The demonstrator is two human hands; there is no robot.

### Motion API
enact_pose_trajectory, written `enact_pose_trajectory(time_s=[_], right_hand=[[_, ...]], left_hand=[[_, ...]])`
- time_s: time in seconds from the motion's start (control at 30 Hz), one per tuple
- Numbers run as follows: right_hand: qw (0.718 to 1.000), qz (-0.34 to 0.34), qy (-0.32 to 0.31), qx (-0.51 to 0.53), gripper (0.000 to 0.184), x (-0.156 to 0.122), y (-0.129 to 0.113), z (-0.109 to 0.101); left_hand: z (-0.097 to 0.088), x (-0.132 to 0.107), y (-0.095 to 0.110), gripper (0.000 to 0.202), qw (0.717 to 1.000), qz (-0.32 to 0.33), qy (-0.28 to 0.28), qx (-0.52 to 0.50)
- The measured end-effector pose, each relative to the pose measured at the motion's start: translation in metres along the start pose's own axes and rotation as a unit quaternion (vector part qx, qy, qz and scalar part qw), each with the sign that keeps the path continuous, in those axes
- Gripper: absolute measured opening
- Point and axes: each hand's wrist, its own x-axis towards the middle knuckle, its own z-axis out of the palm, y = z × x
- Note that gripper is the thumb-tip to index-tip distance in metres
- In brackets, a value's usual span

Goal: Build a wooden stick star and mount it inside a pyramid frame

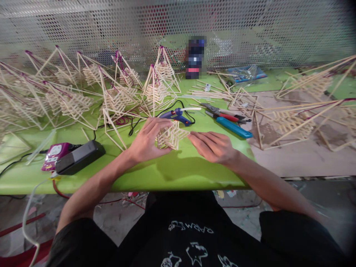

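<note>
My left hand (147,140) grips a small lattice block of thin wooden sticks (171,135) on the green table (178,174); its fingers curl over the block's left side. To the block's right, my right hand (213,145) lies flat on the table with fingers stretched toward it, fingertips close to its edge. A blue glue gun (178,115) lies just behind the block.
Many finished stick pyramids with purple string (116,89) crowd the back left, more stick frames (292,122) at the right. Red pliers and a blue cutter (230,124) lie right of the gun. A black box (79,157) and pink tape measure (55,154) sit front left. A perforated metal screen (178,26) stands behind.
</note>
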Motion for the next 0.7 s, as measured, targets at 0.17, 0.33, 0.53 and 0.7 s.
enact_pose_trajectory(time_s=[0.17, 0.33, 0.53, 0.7], right_hand=[[1.0, 0.02, 0.007, -0.008, 0.018, -0.0004, -0.0024, 0.002], [1.0, 0.025, 0.018, -0.004, 0.019, -0.0013, -0.0022, 0.0033], [0.995, 0.069, 0.024, 0.061, 0.018, -0.0006, -0.0024, 0.0072], [0.995, 0.068, 0.023, 0.071, 0.025, -0.0037, -0.0015, 0.0091]], left_hand=[[0.0006, -0.0012, 0.0006, 0.067, 1.0, -0.012, -0.001, -0.008], [0.0, -0.0018, 0.0013, 0.064, 1.0, -0.007, 0.012, -0.006], [-0.0008, -0.0019, 0.0011, 0.065, 1.0, 0.0, 0.022, -0.007], [-0.0009, -0.0026, 0.0003, 0.065, 0.999, 0.003, 0.031, -0.009]])
